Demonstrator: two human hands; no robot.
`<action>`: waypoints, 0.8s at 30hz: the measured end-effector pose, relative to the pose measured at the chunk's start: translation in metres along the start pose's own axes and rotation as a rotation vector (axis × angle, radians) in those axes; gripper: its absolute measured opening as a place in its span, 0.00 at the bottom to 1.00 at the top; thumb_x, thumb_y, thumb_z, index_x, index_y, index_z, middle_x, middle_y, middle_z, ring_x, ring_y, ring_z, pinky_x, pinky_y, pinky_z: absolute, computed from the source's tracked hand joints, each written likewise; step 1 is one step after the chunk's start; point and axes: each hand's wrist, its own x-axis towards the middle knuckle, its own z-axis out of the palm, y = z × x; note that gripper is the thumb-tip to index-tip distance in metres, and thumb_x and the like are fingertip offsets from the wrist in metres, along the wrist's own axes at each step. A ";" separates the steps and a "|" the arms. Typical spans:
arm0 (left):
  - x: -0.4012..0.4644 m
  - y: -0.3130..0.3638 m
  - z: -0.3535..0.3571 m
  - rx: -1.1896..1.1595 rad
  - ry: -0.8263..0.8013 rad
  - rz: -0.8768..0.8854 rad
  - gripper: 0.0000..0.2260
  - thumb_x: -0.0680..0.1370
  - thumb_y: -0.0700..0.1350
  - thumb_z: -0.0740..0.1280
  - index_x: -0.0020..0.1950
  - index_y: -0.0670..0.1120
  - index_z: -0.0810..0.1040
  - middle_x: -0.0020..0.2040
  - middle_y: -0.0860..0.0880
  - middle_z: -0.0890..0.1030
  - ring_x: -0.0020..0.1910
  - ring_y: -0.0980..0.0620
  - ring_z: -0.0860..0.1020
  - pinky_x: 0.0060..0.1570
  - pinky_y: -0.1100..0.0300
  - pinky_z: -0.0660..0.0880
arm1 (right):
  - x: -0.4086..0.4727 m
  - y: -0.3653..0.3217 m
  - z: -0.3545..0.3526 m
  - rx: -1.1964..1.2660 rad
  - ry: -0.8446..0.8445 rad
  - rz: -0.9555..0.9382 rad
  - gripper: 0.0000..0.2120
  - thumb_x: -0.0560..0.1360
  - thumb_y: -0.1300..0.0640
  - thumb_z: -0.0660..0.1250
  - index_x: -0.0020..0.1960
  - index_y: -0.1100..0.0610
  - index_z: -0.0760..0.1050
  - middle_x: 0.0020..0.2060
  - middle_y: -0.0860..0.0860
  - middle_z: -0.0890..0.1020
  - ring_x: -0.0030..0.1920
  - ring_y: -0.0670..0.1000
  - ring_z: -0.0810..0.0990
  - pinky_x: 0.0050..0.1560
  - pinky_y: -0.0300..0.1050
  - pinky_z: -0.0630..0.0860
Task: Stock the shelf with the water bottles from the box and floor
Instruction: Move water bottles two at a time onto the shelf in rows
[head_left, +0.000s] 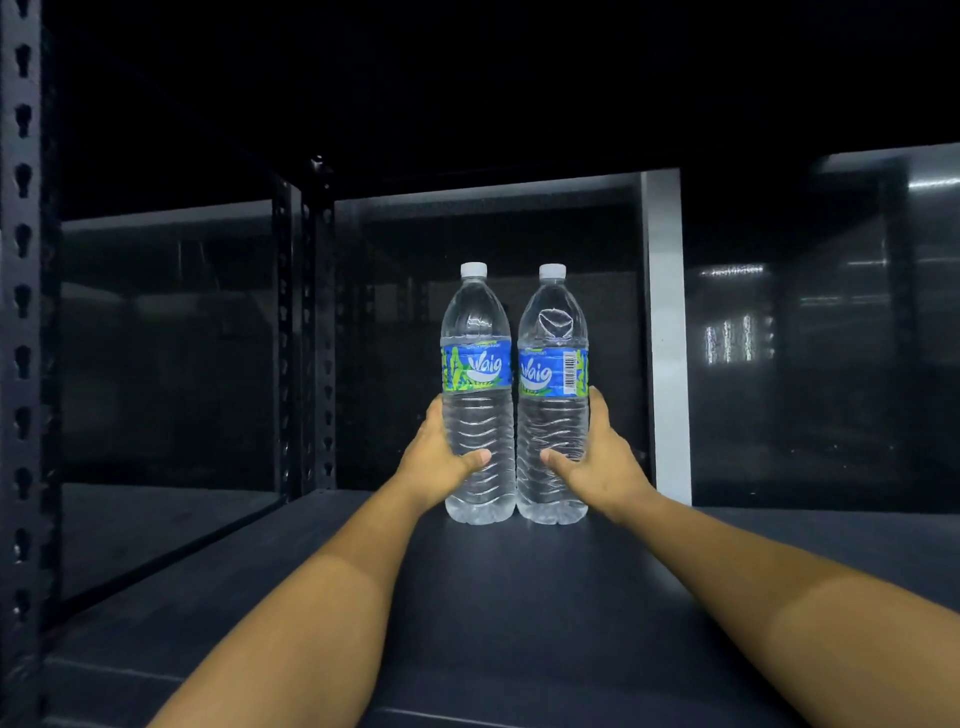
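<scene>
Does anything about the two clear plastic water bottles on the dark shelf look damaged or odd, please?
Yes: the right clear plastic water bottle has a dented, caved-in shoulder above its blue label; the left bottle looks smooth there.

Dark backdrop behind the racking

Glossy dark panels (166, 338) with faint light reflections (732, 332); pale vertical strip (667, 332) beyond the far edge, right of centre.

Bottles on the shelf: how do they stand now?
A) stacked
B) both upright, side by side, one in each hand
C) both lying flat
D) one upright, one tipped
B: the left bottle and right bottle stand upright, caps up, gripped by the left hand and right hand.
</scene>
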 end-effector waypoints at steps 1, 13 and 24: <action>0.000 -0.001 0.001 -0.012 0.004 -0.001 0.40 0.63 0.54 0.75 0.71 0.61 0.58 0.63 0.56 0.75 0.62 0.52 0.75 0.65 0.46 0.72 | 0.000 0.000 0.001 0.001 0.013 -0.009 0.45 0.69 0.50 0.75 0.75 0.44 0.49 0.64 0.47 0.75 0.62 0.48 0.74 0.61 0.44 0.69; 0.001 0.000 0.004 -0.001 0.017 0.035 0.39 0.70 0.44 0.76 0.74 0.56 0.56 0.64 0.54 0.76 0.63 0.51 0.75 0.66 0.51 0.70 | 0.000 -0.001 0.002 -0.020 -0.008 0.037 0.48 0.69 0.51 0.75 0.77 0.42 0.46 0.63 0.50 0.76 0.61 0.52 0.76 0.64 0.50 0.71; 0.002 0.000 0.015 0.076 0.055 0.034 0.46 0.68 0.48 0.78 0.76 0.55 0.51 0.65 0.46 0.68 0.59 0.51 0.66 0.63 0.54 0.66 | -0.003 -0.001 0.008 0.040 -0.027 0.136 0.61 0.53 0.31 0.74 0.74 0.34 0.40 0.62 0.54 0.76 0.63 0.55 0.75 0.62 0.57 0.74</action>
